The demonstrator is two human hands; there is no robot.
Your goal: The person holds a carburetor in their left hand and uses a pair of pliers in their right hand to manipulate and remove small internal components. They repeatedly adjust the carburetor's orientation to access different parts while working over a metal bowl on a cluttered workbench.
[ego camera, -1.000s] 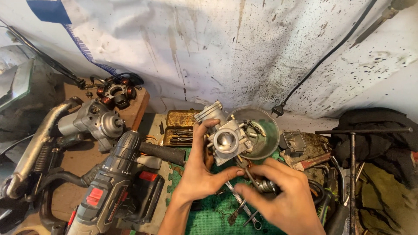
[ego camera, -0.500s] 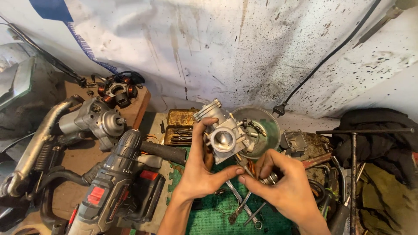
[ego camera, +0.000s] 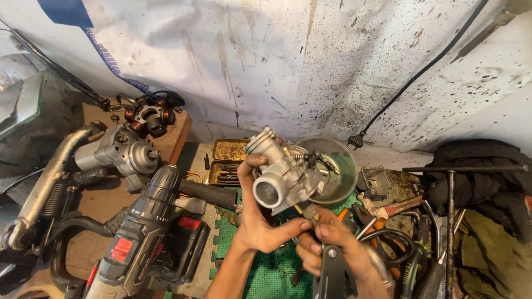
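Carburetor (ego camera: 282, 177), grey metal, held up above green mat (ego camera: 266, 271), just before clear bowl (ego camera: 330, 166). Left hand (ego camera: 260, 221) wraps its body from below. Right hand (ego camera: 332, 246) closed around dark pliers (ego camera: 332, 274), tips at carburetor's underside. Cordless drill (ego camera: 144, 232) lies to left.

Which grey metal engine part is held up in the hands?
The carburettor, gripped by the left hand over the green mat; the other lies left.
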